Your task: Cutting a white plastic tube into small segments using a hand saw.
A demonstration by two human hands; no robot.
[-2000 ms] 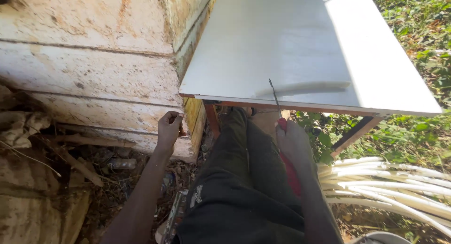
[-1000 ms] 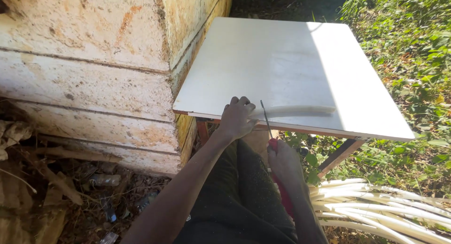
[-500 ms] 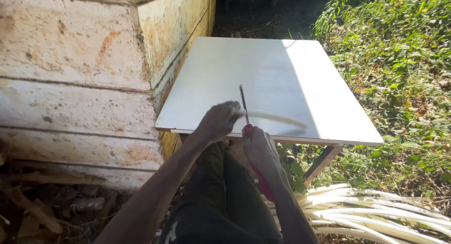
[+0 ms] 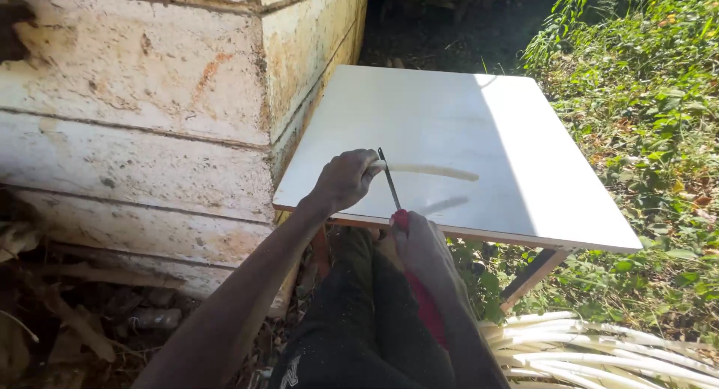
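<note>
In the head view, the left hand (image 4: 346, 181) is closed around 1 end of a pale peeled stick (image 4: 434, 172), pressing it flat on the white table (image 4: 524, 134) so the board supports its length. The right hand (image 4: 419, 243) is clenched on the red handle of a thin dark blade (image 4: 389, 179), its tip standing against the stick just beside the left fingers. More pale sticks (image 4: 599, 351) lie bundled on the ground at the lower right, within reach.
</note>
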